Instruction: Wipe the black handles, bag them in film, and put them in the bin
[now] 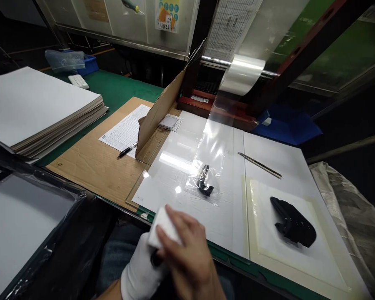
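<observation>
My left hand (140, 266), in a white glove, is closed low at the table's front edge. A dark round end of a black part (156, 258) shows in it; the rest is hidden. My bare right hand (189, 246) presses its fingers over a white pad (163, 227), which may be a folded cloth or sponge, against the left hand. Beyond the hands, a small curved black part (203, 181) lies in the end of a clear plastic film strip (217, 137). That strip runs down from a film roll (245, 73).
Tweezers (259, 164) and several black pieces on a pale sheet (295, 223) lie at right. A cardboard divider (162, 106) stands left of the white work surface, beside a pen (127, 150) and printed form (125, 129). White sheets (40, 108) are stacked far left.
</observation>
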{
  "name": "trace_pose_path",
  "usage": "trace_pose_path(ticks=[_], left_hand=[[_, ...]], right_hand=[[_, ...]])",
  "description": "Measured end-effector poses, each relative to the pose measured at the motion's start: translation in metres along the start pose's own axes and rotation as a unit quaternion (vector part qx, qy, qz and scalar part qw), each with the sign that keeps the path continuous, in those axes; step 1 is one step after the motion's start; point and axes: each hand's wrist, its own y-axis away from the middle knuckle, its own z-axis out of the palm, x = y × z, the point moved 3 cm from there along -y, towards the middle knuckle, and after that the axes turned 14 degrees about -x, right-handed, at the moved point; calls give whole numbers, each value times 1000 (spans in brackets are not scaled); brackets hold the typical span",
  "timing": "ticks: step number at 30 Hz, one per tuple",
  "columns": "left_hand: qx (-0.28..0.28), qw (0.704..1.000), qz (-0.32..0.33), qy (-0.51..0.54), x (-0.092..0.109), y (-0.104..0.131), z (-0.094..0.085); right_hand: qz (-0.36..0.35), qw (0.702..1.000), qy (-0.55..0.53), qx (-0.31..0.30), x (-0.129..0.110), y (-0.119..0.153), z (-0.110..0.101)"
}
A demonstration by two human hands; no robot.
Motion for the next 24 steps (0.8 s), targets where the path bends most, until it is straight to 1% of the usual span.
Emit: trace_pose_path(ticks=[2, 3, 5, 6, 7, 8, 10, 12, 14, 15, 16, 18, 20, 21, 22, 23, 24], left_hand=[[4, 997, 42, -61, 0, -1, -1], [1, 994, 67, -89, 1, -2, -2], [-17, 989, 95, -110, -1, -3, -1], [-26, 989, 96, -109, -3, -3, -1], [-29, 989, 95, -112, -4, -3, -1], [-22, 988, 93, -121, -5, -3, -2], [11, 985, 93, -148, -5, 0, -6], [25, 980, 109, -162, -3, 4, -11], [22, 979, 118, -166, -2, 6, -14], [25, 977, 121, -172, 0, 7, -16], [32, 975, 123, -180, 1, 8, -17], [53, 972, 120, -195, 5, 10, -20], [67, 971, 117, -198, 10, 12, -22], [70, 971, 114, -197, 12, 13, -23], [72, 973, 109, -192, 13, 14, -23], [74, 974, 105, -187, 15, 14, -23], [77, 975, 100, -181, 16, 14, -22]], right_hand=[[55, 998, -18, -14, 4, 0, 0], [63, 998, -20, -15, 5, 0, 0], [34, 999, -6, -5, 3, 0, -2], [21, 1000, -3, -4, 1, -1, -1], [24, 1000, -8, 0, 1, -1, -1], [45, 999, -19, 1, 1, 0, 0], [88, 995, -41, 10, 3, 2, 3], [85, 995, -54, 28, 1, 0, 6], [68, 994, -75, 36, 1, -14, 7], [85, 990, -106, 33, 5, -27, 7], [119, 982, -146, 25, 11, -42, 6], [200, 954, -224, 15, 29, -76, -2], [238, 936, -256, 27, 45, -105, -16], [243, 934, -258, 39, 51, -113, -24], [246, 933, -257, 52, 55, -116, -30], [252, 930, -259, 68, 56, -111, -34], [262, 925, -260, 86, 55, -100, -35]])
